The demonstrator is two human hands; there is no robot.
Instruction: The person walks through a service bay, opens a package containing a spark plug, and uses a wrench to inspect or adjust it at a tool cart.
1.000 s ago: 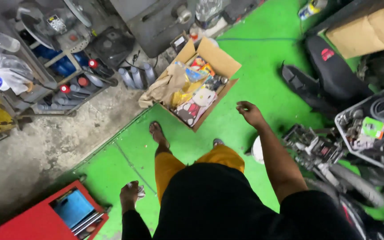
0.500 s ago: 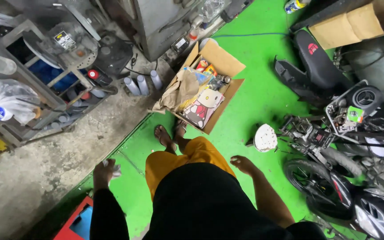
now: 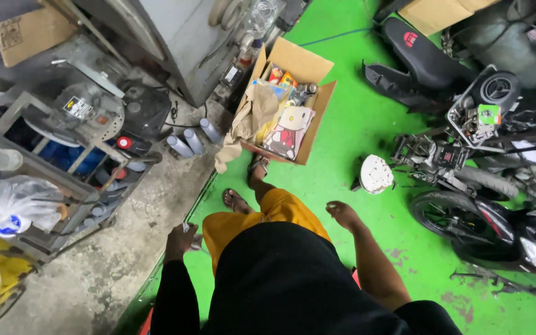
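the left hand (image 3: 180, 239) pinches a small pale thing (image 3: 187, 227) beside the hip while the right hand (image 3: 342, 214) hangs empty with loosely curled fingers, so a sandalled foot could catch the open cardboard box (image 3: 293, 102) just ahead.

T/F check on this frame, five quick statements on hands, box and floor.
1. The left hand holds a small object. True; what it is cannot be told.
2. The right hand grips a wrench. False: it is empty, fingers loosely curled.
3. The cardboard box is open with items inside. True.
4. The box sits on bare concrete. False: it sits on the green floor.
5. The motorcycle is on the person's left. False: it is on their right.
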